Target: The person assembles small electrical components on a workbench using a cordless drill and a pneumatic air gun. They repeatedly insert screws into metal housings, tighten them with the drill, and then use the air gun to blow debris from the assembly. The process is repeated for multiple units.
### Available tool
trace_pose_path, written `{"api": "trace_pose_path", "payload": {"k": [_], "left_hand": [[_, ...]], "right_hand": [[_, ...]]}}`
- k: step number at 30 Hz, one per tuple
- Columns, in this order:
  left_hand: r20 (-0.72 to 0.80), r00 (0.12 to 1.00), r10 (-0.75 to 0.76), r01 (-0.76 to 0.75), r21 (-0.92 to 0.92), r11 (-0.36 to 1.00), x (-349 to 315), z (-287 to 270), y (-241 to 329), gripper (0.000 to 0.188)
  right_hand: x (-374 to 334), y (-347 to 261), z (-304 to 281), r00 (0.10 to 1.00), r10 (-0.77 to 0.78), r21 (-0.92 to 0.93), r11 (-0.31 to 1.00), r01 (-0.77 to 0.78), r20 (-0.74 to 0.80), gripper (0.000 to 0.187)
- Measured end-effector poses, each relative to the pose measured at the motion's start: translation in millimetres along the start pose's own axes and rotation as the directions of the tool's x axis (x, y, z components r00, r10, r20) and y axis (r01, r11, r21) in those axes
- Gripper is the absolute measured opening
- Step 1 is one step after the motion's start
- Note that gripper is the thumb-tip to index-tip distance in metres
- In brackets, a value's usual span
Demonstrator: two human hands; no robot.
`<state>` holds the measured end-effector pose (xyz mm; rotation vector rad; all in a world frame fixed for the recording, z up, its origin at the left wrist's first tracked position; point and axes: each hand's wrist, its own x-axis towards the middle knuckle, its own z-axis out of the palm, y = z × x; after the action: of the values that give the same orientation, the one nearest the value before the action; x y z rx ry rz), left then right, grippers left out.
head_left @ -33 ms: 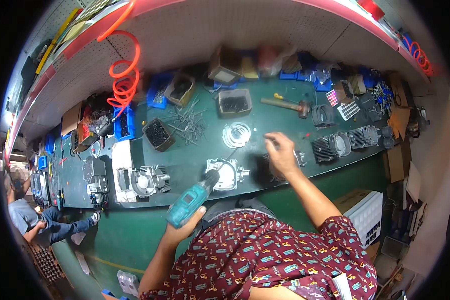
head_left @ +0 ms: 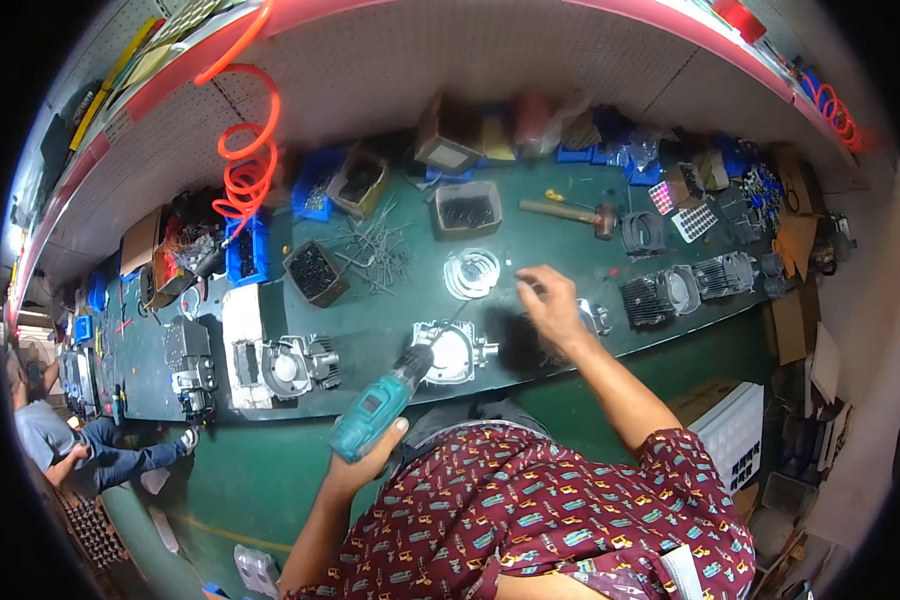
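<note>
My left hand (head_left: 362,468) grips a teal cordless drill (head_left: 375,415) below the front edge of the green workbench (head_left: 390,320). The drill's dark nose points up at a silver engine casing (head_left: 452,350) lying on the bench. My right hand (head_left: 550,305) reaches out over the bench to the right of the casing, fingertips pinched together on or just above the surface; whether they hold a small part I cannot tell. A round silver cover (head_left: 470,272) lies just left of those fingertips. A dark part (head_left: 525,345) sits under my right wrist.
Open bins of dark screws (head_left: 315,272) (head_left: 468,210), loose long bolts (head_left: 375,250) and a hammer (head_left: 570,212) lie farther back. Finned cylinders (head_left: 660,295) stand at the right, an engine assembly (head_left: 285,365) at the left. An orange coiled hose (head_left: 245,165) hangs above. Another person (head_left: 50,440) sits far left.
</note>
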<state>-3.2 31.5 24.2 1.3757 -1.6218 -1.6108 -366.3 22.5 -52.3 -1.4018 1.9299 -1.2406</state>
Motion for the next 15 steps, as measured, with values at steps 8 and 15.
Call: {"api": "trace_pose_path", "payload": {"k": [8, 15], "left_hand": [[-0.084, 0.996, 0.020, -0.015, 0.051, 0.999, -23, -27, -28, 0.014], [-0.110, 0.994, -0.020, 0.041, 0.190, 0.981, -47, -47, -60, 0.017]], "right_hand": [[119, 72, 71, 0.962, -0.112, -0.335, 0.922, 0.194, 0.249, 0.019], [203, 98, 145, 0.884, 0.311, -0.631, 0.776, -0.023, 0.349, 0.021]]}}
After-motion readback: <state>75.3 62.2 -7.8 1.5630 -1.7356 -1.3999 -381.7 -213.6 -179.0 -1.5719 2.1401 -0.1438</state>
